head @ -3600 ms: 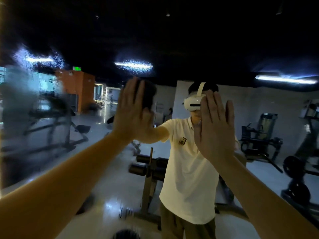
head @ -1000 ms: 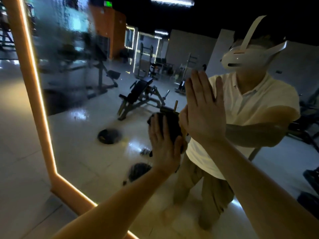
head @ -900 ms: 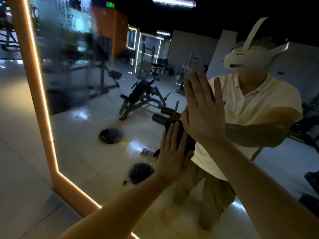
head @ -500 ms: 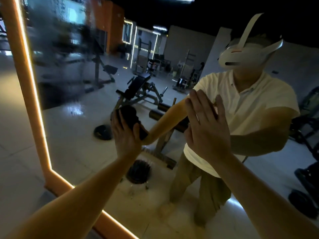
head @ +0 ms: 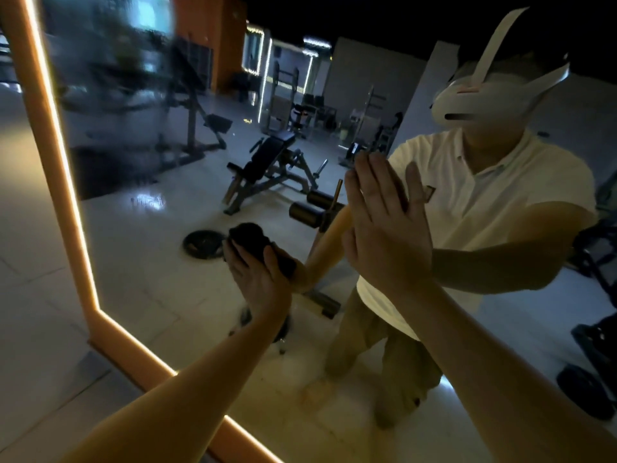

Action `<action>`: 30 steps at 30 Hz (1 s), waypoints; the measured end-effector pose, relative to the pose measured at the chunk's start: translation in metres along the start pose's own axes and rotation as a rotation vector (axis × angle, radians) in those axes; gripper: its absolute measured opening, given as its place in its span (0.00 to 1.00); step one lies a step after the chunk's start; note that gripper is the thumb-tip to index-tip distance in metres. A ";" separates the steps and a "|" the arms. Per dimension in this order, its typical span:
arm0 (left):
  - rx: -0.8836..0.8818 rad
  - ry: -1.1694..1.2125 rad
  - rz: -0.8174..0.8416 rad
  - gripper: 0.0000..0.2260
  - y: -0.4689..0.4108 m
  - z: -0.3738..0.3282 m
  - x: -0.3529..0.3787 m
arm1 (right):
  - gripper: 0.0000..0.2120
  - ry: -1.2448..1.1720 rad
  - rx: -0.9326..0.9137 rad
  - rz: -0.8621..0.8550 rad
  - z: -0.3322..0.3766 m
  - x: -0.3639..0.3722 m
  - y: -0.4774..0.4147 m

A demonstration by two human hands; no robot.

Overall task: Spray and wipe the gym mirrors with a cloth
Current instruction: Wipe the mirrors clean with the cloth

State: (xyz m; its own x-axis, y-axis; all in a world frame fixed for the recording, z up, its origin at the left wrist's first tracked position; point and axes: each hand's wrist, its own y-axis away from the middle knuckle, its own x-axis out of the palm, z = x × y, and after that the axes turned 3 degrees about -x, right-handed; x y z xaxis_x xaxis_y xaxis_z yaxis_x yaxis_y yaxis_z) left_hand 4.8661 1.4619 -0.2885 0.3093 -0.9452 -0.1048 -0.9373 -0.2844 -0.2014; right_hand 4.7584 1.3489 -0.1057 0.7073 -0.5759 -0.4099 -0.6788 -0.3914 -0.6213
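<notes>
**Left hand on cloth, right hand flat on the glass**

- Cloth [head: 248, 237]: dark and bunched. It sits against the mirror [head: 150, 272] in the lower-middle of the glass, under the left hand [head: 258, 277].
- Left fingers [head: 235, 257] lie fairly straight over the cloth and press it to the glass, with no curl around it. The top edge of the cloth pokes out above the fingertips.
- Right hand [head: 387, 238] is to the right of the left hand and higher up. The palm faces the glass, fingers straight and close together, thumb out, holding nothing. It meets its own reflection, so it looks to be touching the glass.
- The hands are apart, and the cloth is only under the left one.
- A lit orange frame [head: 56, 155] runs down the left edge of the mirror, then angles along the bottom.
- The top-left of the glass has a hazy, smeared patch [head: 110, 78].
- Reflected: a kneeling person in a pale polo shirt [head: 484, 202], a weight bench [head: 267, 162], and a weight plate [head: 202, 243] on the floor.
</notes>
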 end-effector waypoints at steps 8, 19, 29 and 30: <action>0.186 -0.030 0.164 0.34 0.141 -0.020 0.038 | 0.33 -0.085 -0.020 -0.029 -0.003 -0.003 0.001; -0.172 0.106 -0.018 0.34 0.038 -0.004 0.017 | 0.32 -0.086 -0.017 -0.041 -0.003 0.001 0.003; -0.540 0.184 -0.021 0.32 0.042 0.032 0.024 | 0.33 -0.068 -0.030 -0.062 -0.002 0.003 0.003; -0.549 0.185 -0.008 0.32 0.062 0.026 0.030 | 0.32 -0.065 -0.031 -0.066 -0.002 0.003 0.003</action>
State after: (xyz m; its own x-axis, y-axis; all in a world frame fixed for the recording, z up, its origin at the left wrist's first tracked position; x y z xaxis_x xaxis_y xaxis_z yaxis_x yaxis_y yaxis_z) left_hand 4.8214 1.4205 -0.3289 0.3297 -0.9410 0.0763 -0.8962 -0.2865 0.3387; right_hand 4.7581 1.3447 -0.1070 0.7610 -0.5011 -0.4119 -0.6356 -0.4493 -0.6278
